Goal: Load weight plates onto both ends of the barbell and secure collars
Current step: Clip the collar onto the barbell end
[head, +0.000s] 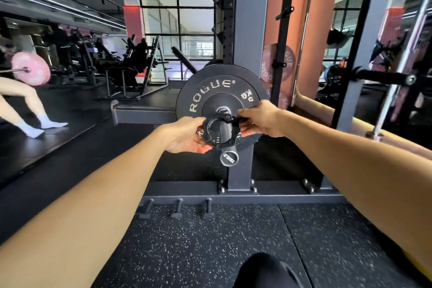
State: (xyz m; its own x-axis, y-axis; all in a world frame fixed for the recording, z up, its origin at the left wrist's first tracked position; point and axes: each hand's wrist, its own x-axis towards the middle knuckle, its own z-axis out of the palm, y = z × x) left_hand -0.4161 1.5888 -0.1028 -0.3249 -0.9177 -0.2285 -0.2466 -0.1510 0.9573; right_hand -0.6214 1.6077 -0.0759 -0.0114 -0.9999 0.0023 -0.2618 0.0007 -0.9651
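Collar on the sleeve
Our left hand (pixel 187 135) at nine o'clock and right hand (pixel 259 119) at three grip the black ring-shaped plastic collar (pixel 216 132) around the steel barbell sleeve (pixel 228 158), near the black round rubber weight plate (pixel 210 91).

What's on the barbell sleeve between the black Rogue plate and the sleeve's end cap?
In the head view, a black collar rings the barbell sleeve there, held by the left hand and right hand, short of the plate.

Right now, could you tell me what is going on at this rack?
A person is fitting a black collar onto the barbell sleeve, in front of a black plate already loaded. The left hand cups the collar from below, and the right hand pinches its lever. The collar sits apart from the plate, not yet pushed against it.
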